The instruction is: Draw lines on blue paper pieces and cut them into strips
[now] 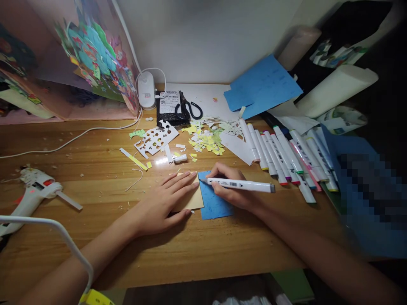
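My left hand [171, 197] lies flat with fingers stretched over a cream-coloured card [195, 201], pressing it to the table. Beside the card's right edge is a blue sheet of paper [216, 207], partly covered by the card and by my other hand. My right hand [230, 184] grips a white marker [244, 185] between thumb and fingers. The marker's tip touches or nearly touches the blue sheet along the card's edge. A small white marker cap [180, 158] lies just beyond my left fingertips.
Scissors [188, 108] rest on a black packet behind yellow paper scraps [208, 142]. Several markers [280, 156] lie in a row at right, near more blue paper [263, 87]. A glue gun [34, 192] is at left, with a white cable [73, 134] across the table.
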Motion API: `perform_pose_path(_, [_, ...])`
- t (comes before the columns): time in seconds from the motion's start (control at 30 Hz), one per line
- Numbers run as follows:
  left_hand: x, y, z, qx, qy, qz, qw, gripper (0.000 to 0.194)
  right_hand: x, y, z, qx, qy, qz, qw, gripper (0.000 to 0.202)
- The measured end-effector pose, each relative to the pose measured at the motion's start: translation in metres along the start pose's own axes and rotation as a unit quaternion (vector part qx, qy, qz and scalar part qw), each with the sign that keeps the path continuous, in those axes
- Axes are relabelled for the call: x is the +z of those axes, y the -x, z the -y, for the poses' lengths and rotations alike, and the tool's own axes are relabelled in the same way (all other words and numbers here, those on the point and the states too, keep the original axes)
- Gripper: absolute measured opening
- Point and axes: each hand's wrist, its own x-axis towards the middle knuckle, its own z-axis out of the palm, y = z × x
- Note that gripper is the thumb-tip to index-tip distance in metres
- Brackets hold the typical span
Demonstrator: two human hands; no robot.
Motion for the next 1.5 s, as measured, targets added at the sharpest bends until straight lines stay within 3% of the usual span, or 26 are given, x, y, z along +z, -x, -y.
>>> perform_pose_path(0.47, [-0.001, -0.001, -0.001, -0.002, -0.004, 0.004, 1.0, 0.058, -0.001, -0.002, -0.001, -0.035, 0.02, -0.001, 0.999, 0.008])
perform_pose_path(1.1, [0.0, 0.0, -0.001, -0.009, -0.013, 0.009, 1.0, 0.058, -0.006, 0.001, -0.004, -0.05, -0.006, 0.088, 0.995, 0.006])
perform_pose_path(1.3, [-0.002, 0.0, 0.001, 0.008, -0.01, 0.019, 1.0, 0.061, -0.006, 0.001, -0.014, -0.028, -0.111, 0.049, 0.992, 0.013])
perform_pose_path(1.5, [-0.003, 0.007, -0.003, 0.029, -0.026, 0.043, 0.998, 0.059, -0.006, -0.001, -0.014, -0.028, -0.123, 0.023, 0.992, 0.014])
